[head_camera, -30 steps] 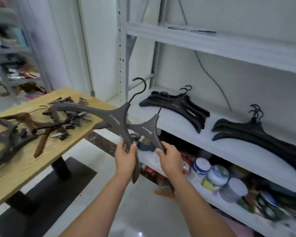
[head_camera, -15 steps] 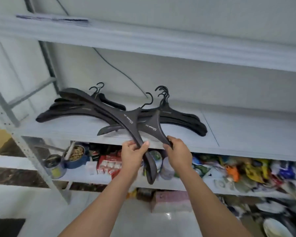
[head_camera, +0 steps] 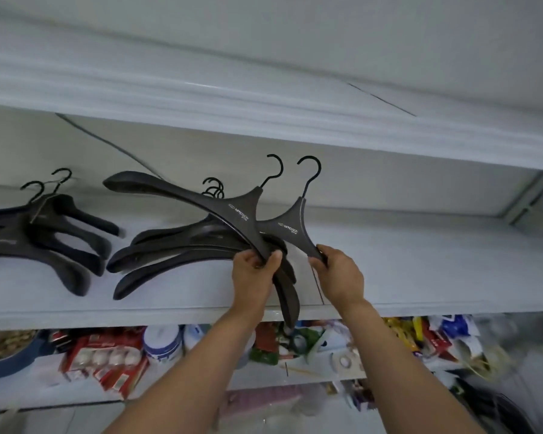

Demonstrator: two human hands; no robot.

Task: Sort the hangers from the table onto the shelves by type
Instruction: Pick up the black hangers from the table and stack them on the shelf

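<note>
Head view. My left hand [head_camera: 254,277] is closed round one arm of a wide dark hanger [head_camera: 239,211], thumb on top and fingers curled beneath. My right hand [head_camera: 339,274] grips the lower arm of a second hanger [head_camera: 290,227] of the same make (both carry the same white lettering near the neck). I hold both hangers in the air with their hooks up, overlapping each other just above the middle pile [head_camera: 170,255] of similar dark hangers, which lies on the shelf [head_camera: 420,277].

A left pile [head_camera: 54,245] lies apart on the same shelf; whether it is a different type I cannot say for certain. With two piles already laid out, I judge that the sorting is well under way. The pair in my hands is not yet set down and seems meant for the middle pile.

The table is out of view, so I cannot tell how many hangers remain. The lower shelf [head_camera: 19,386] holds jars and packets that have no part in the task.
</note>
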